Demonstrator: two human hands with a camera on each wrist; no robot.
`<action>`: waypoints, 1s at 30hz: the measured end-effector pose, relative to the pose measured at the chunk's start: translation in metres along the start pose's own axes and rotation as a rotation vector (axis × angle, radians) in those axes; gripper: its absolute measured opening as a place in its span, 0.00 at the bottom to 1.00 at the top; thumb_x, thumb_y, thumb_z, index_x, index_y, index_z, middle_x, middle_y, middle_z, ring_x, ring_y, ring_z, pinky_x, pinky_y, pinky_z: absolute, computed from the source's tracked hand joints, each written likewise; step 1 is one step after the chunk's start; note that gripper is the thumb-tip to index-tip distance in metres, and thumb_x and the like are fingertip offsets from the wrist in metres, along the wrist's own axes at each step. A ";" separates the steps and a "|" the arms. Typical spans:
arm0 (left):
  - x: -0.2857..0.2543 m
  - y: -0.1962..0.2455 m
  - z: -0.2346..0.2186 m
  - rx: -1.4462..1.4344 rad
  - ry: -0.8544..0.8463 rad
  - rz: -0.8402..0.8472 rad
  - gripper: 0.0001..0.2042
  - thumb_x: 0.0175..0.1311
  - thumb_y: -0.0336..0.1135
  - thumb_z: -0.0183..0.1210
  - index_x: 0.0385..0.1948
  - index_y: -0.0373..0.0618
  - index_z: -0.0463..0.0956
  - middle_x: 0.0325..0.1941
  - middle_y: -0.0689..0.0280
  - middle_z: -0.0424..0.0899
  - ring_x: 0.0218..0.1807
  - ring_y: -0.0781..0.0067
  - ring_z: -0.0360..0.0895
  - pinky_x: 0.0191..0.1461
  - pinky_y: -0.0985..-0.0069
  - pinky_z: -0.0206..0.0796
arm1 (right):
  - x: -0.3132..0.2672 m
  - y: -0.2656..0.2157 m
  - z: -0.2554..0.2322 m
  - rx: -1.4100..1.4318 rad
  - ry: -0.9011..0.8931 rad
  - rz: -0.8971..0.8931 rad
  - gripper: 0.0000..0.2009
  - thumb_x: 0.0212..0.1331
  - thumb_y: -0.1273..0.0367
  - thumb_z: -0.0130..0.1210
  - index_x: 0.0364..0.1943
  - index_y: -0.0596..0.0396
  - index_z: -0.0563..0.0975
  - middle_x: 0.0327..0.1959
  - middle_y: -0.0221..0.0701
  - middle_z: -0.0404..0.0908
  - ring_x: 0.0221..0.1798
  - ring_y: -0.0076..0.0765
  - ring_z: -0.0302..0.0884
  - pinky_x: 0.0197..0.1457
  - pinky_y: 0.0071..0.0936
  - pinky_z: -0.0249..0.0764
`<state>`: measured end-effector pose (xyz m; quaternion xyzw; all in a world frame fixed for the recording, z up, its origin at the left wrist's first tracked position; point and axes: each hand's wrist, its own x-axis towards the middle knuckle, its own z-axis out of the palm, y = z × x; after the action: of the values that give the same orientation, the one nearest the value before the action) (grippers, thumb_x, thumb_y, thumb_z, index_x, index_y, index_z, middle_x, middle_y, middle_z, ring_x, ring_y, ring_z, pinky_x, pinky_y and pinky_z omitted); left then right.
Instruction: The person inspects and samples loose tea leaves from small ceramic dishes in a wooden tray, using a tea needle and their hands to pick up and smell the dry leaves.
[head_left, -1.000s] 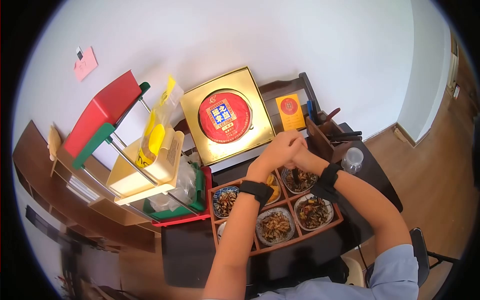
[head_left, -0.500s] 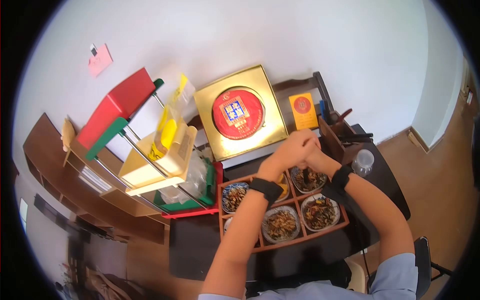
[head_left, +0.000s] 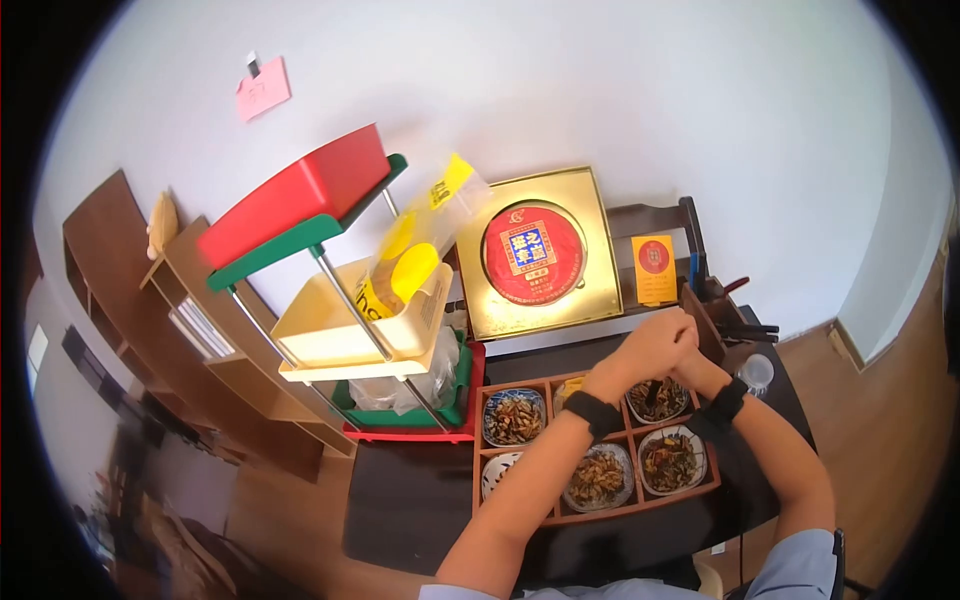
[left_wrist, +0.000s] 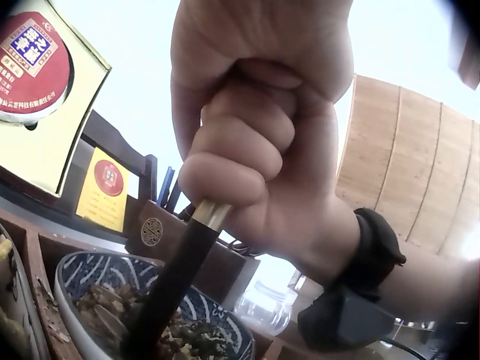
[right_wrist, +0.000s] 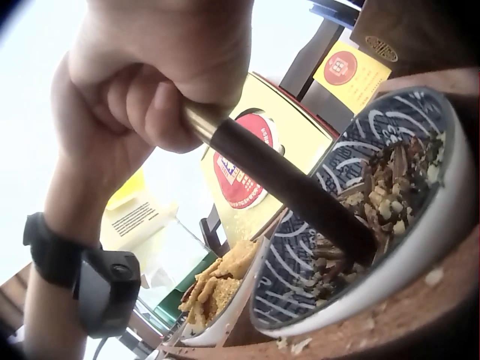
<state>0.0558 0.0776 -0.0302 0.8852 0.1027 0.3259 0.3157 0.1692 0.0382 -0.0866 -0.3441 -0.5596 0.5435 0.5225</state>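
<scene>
My right hand [head_left: 697, 371] grips the upper end of a dark stick with a gold collar [right_wrist: 285, 184]. Over that fist my left hand [head_left: 648, 352] is wrapped, its fingers curled around the right hand. The stick slants down into a blue-and-white patterned bowl [right_wrist: 409, 112], its lower end among chopped brown and pale bits. This bowl sits in the back right compartment of a wooden divided tray [head_left: 600, 518]. Beside it, in the right wrist view, a dish holds yellow crisp pieces [right_wrist: 225, 277]. The top of the stick is hidden inside the hands.
Several other dishes of dried mix [head_left: 598, 476] fill the tray. Behind it stand a gold box [head_left: 480, 315], a yellow card [head_left: 655, 268] and a brown pen box [head_left: 703, 325]. A tiered rack [head_left: 300, 335] is at left, a clear jar [head_left: 757, 374] at right.
The head view has turned left, so the tray, rack and box appear farther right and lower. Both hands stay clasped together over the back right bowl.
</scene>
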 end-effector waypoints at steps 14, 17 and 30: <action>0.004 -0.007 -0.018 -0.014 -0.029 -0.026 0.12 0.57 0.36 0.45 0.25 0.37 0.75 0.29 0.53 0.76 0.36 0.52 0.74 0.43 0.64 0.66 | 0.016 -0.007 -0.005 0.164 -0.123 0.136 0.12 0.64 0.62 0.46 0.23 0.47 0.68 0.17 0.18 0.60 0.18 0.16 0.53 0.22 0.19 0.47; 0.006 0.002 -0.027 0.033 -0.051 -0.031 0.12 0.57 0.36 0.45 0.25 0.37 0.75 0.29 0.53 0.76 0.37 0.52 0.73 0.43 0.63 0.66 | 0.019 -0.015 0.001 0.111 -0.061 0.147 0.13 0.64 0.63 0.48 0.21 0.45 0.66 0.16 0.18 0.58 0.18 0.16 0.50 0.21 0.18 0.45; 0.007 0.006 -0.001 -0.007 -0.049 0.057 0.11 0.57 0.34 0.46 0.24 0.36 0.74 0.27 0.55 0.74 0.34 0.56 0.72 0.42 0.66 0.65 | -0.002 -0.002 -0.002 0.056 0.028 -0.066 0.12 0.61 0.67 0.48 0.20 0.46 0.65 0.16 0.18 0.57 0.17 0.16 0.48 0.21 0.19 0.43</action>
<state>0.0605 0.0767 -0.0222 0.8944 0.0684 0.3131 0.3120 0.1723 0.0366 -0.0850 -0.3181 -0.5478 0.5365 0.5576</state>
